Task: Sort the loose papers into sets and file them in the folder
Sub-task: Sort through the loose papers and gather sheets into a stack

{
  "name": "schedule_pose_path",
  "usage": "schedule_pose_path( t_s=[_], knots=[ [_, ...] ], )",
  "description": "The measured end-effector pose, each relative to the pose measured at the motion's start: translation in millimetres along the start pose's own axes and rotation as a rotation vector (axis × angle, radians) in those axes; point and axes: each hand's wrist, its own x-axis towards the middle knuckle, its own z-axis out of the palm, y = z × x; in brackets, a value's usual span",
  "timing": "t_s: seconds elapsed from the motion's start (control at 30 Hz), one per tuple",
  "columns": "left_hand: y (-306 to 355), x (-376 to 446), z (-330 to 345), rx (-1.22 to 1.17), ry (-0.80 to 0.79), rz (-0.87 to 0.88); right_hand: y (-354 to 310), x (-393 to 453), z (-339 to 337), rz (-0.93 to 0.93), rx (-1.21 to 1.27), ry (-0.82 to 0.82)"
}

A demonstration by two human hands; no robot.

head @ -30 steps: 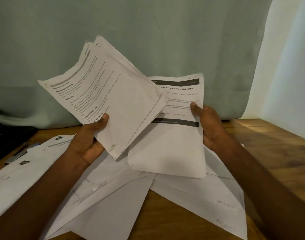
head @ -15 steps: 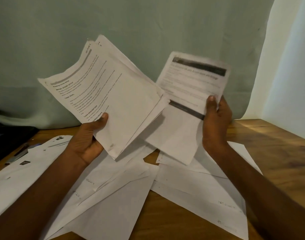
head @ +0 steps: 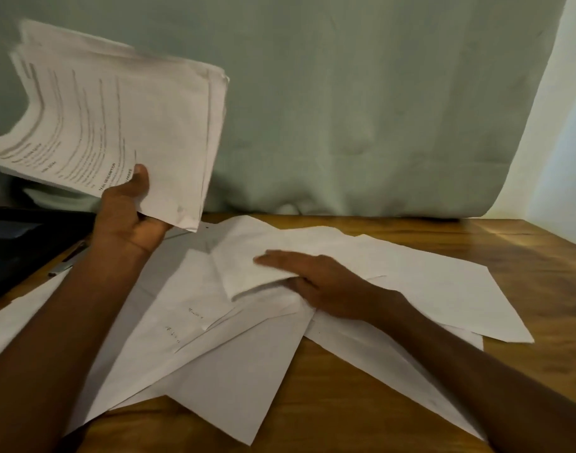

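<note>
My left hand [head: 130, 214] grips a stack of printed sheets [head: 116, 125] by its lower edge and holds it up at the upper left, thumb on the front page. My right hand [head: 316, 276] is down on the scattered loose papers [head: 214, 348] lying blank side up on the wooden table [head: 361, 403]. Its fingers lie over a sheet [head: 257, 273] while the thumb is tucked under that sheet's lifted edge, pinching it. No folder is clearly identifiable in view.
A dark object [head: 22, 243] lies at the left edge of the table with a pen-like item [head: 66, 259] beside it. A pale green curtain [head: 361, 109] hangs behind the table. Bare wood shows at the right and front.
The sheet my right hand was holding up is no longer raised; that hand has dropped onto the table pile and pinches a sheet there. The left-hand stack has swung up and leftward.
</note>
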Motion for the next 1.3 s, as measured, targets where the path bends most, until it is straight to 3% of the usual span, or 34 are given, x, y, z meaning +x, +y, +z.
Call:
schedule_pose_path(
  t_s=[0.1,0.27,0.4,0.47,0.53,0.6,0.63,0.7,0.9,1.0,1.1,1.2,1.3],
  knots=[
    [-13.6,-6.2,8.0,0.008,-0.002,-0.047,-15.2,1.0,9.1,-0.11,0.113,-0.185],
    [-53.9,-30.9,27.6,0.049,-0.07,-0.228,-28.1,0.4,-15.4,-0.047,0.227,-0.23],
    [-70.0,-38.0,25.7,0.033,-0.089,-0.329,-9.7,-18.6,-65.2,0.162,0.351,-0.004],
    [-78.7,-42.1,23.3,0.048,-0.084,-0.385,13.9,-28.1,-83.7,0.307,0.079,0.092],
    [-85.4,-44.1,21.9,0.098,-0.089,-0.402,35.7,-34.3,-90.1,0.505,-0.189,-0.145],
    [-88.4,-42.7,21.3,0.182,-0.092,-0.383,47.9,-38.6,-89.0,0.677,-0.185,-0.463],
    [-88.5,-41.2,20.8,0.218,-0.088,-0.366,52.6,-38.9,-87.6,0.698,-0.152,-0.532],
    [-86.5,-37.6,17.3,0.249,-0.044,-0.329,57.3,-38.3,-87.0,0.698,-0.105,-0.518],
    [-80.1,-30.5,10.1,0.278,0.067,-0.261,72.1,-44.2,-83.1,0.685,-0.035,-0.272],
    [-80.5,-31.7,9.7,0.304,0.042,-0.209,80.7,-43.0,-81.8,0.621,-0.125,0.04],
    [-79.0,-33.7,12.0,0.284,-0.081,-0.169,77.1,-41.7,-92.7,0.67,-0.273,0.451],
    [-75.9,-36.3,18.9,0.272,-0.265,-0.182,64.2,-43.1,-116.4,0.556,0.063,0.927],
    [-73.7,-45.4,31.0,0.252,-0.405,-0.213,48.2,-50.0,-142.8,0.4,0.482,1.135]
  ],
)
